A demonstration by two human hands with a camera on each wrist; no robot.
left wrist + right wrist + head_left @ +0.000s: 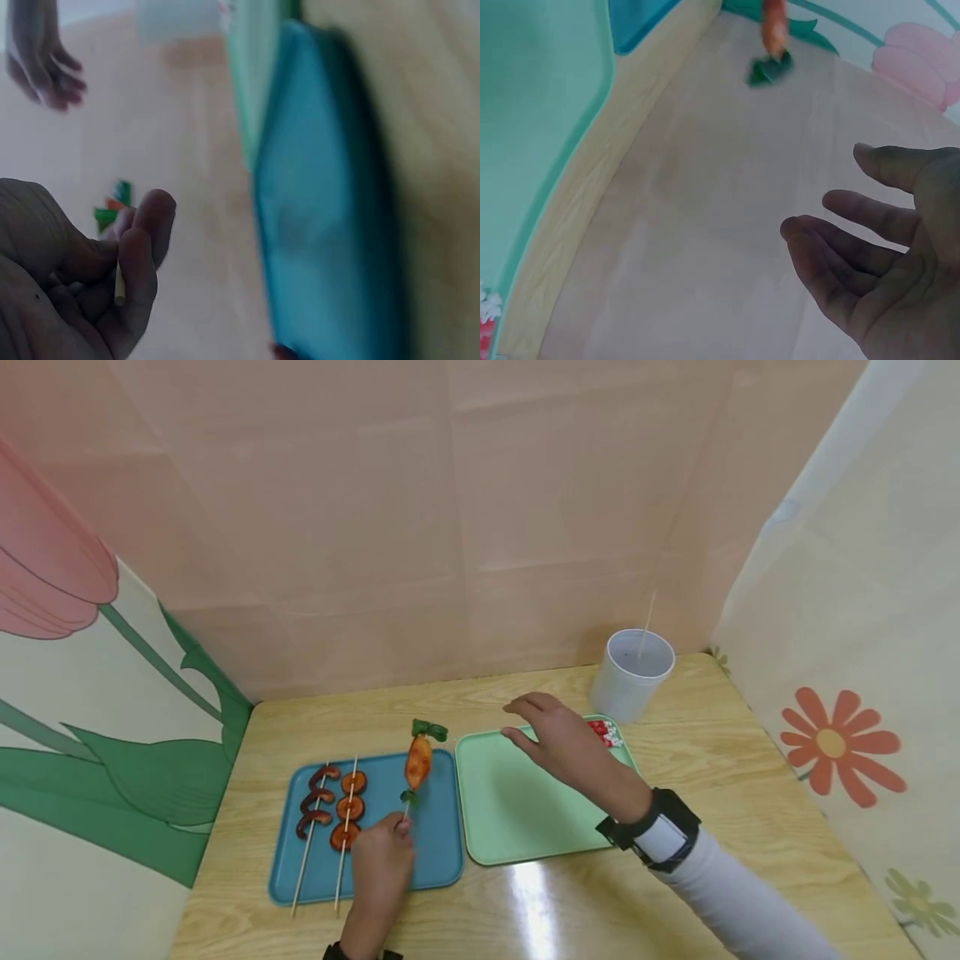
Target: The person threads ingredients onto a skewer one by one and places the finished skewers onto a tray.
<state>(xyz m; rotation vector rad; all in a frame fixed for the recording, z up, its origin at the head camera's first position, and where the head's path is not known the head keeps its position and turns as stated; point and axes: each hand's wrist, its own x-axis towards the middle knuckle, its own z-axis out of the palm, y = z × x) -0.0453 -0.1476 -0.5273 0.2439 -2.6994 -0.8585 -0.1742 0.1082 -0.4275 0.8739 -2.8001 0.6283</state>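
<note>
My left hand (382,864) pinches the stick of a skewer (417,763), held up over the right part of the blue tray (437,860). On that skewer an orange-brown piece sits between two green leafy pieces. In the left wrist view the stick's pale end pokes out between thumb and fingers. My right hand (566,747) hovers over the green tray (510,827) with its fingers loosely spread and nothing in them, as the right wrist view shows. On the blue tray lie a skewer of curled brown pieces (317,797) and a skewer of round brown slices (349,808).
A white cup (626,685) with a thin stick (648,622) standing in it is at the back right. Small red and white pieces (604,732) lie in the green tray's far right corner. A cloth-like backdrop (360,527) rises behind the wooden table (712,760).
</note>
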